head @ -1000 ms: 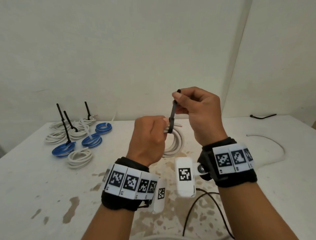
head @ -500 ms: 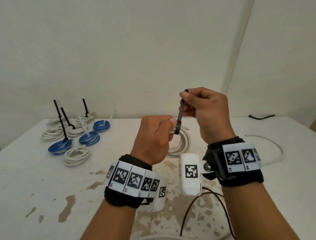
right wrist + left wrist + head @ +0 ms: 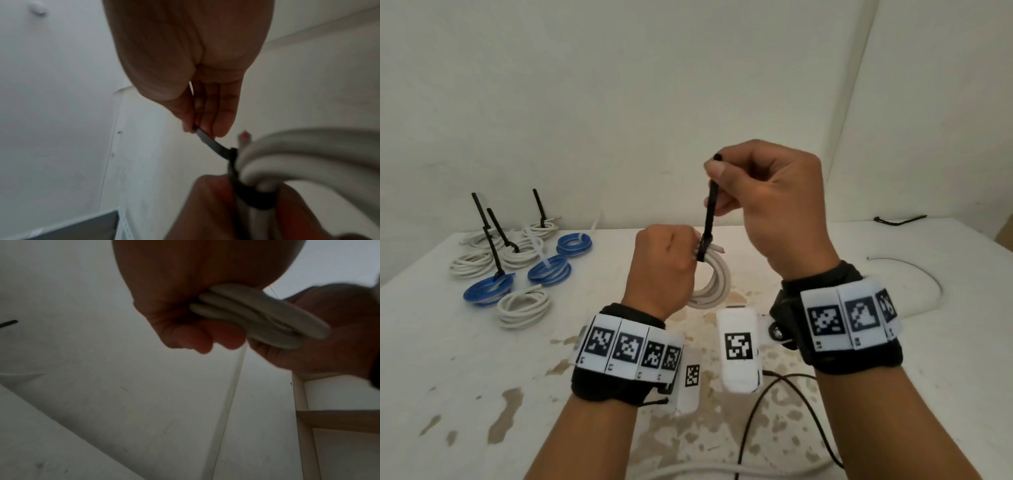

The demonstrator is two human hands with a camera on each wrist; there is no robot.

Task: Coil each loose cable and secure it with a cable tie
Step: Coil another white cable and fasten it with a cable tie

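My left hand (image 3: 664,263) holds a coil of white cable (image 3: 714,284) upright above the table, fingers curled round its top; the left wrist view shows the white cable (image 3: 261,316) in that grip. A black cable tie (image 3: 709,219) is looped round the coil's top, its tail standing straight up. My right hand (image 3: 767,198) pinches that tail between thumb and fingers, above and right of the left hand. In the right wrist view the black cable tie (image 3: 232,160) wraps the white cable (image 3: 298,155), and my right fingers (image 3: 213,120) grip its strap.
Several tied coils, white (image 3: 524,305) and blue (image 3: 488,291), lie at the table's back left, some with black tie tails sticking up. A loose white cable (image 3: 914,270) curves at the right. A black tie (image 3: 899,221) lies at the far right. A black cord (image 3: 784,411) trails near me.
My right hand has risen with the tie's tail, so the strap stands longer above the coil. The left hand keeps its hold on the coil.
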